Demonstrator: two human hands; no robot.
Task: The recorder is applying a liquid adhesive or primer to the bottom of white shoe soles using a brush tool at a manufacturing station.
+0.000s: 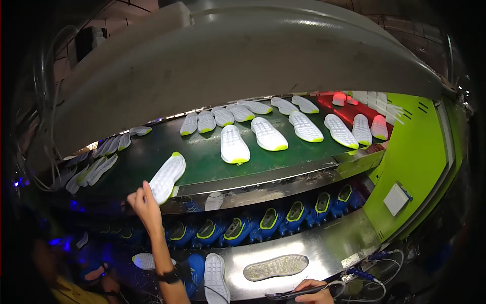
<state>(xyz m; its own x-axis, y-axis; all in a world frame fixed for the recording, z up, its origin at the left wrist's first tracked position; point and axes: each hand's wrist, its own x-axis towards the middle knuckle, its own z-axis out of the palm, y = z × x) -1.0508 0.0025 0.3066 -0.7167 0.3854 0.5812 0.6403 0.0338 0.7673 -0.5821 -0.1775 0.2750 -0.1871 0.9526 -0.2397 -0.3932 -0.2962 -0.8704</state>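
My left hand [144, 200], with a dark band at its wrist, pinches the near end of a white shoe sole [171, 175] with a yellow-green tip. That sole tilts over the near edge of the green conveyor belt [202, 164]. Low at the right, my right hand [313, 293] grips a slim black tool [291, 293] whose exact kind is unclear. Just beyond the tool, a sole with a rough yellowish face [276, 267] lies on the metal bench [334, 238]. A white sole [216, 273] and a blue shoe upper [195, 273] rest beside my left forearm.
Several white soles [235, 144] stand in rows on the belt under a grey hood [243, 61]. Below runs a row of blue shoe uppers [268, 220]. A green machine panel [415, 167] bounds the right, with cables [387, 258] near it. Another person's hand [96, 272] shows lower left.
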